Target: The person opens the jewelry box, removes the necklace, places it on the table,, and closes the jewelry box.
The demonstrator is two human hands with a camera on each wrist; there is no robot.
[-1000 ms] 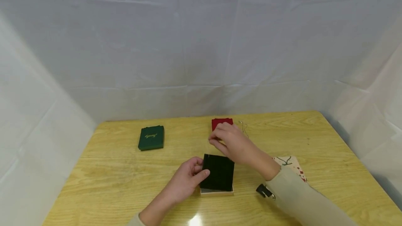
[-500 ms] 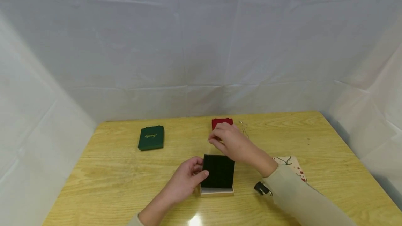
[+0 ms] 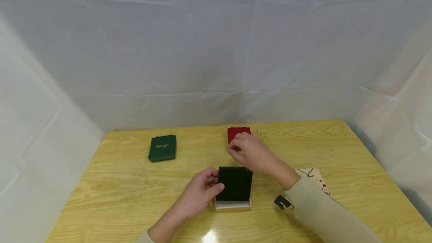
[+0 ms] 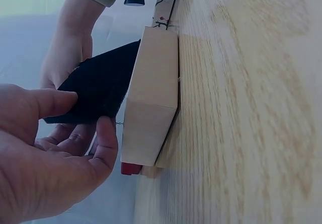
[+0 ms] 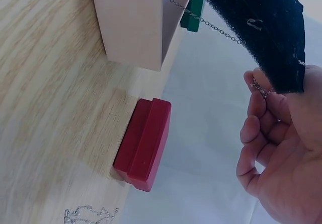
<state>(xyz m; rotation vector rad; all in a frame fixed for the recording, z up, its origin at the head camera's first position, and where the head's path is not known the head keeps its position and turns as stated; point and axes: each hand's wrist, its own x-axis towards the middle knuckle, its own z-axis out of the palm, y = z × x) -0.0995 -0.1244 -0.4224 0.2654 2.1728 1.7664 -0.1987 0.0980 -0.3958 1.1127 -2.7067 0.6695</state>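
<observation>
While the left hand pinches one black pad, the right hand pinches one silver chain.

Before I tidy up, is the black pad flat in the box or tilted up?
Tilted up: the left hand holds the black pad at an angle, and the inside of the box shows.

Green box on wooden table

A yellow wood-grained counter spreads beneath the left grip. Pale, creased sheeting hangs beyond that grip and to both sides; a bright reflection gleams on its near side.
</observation>
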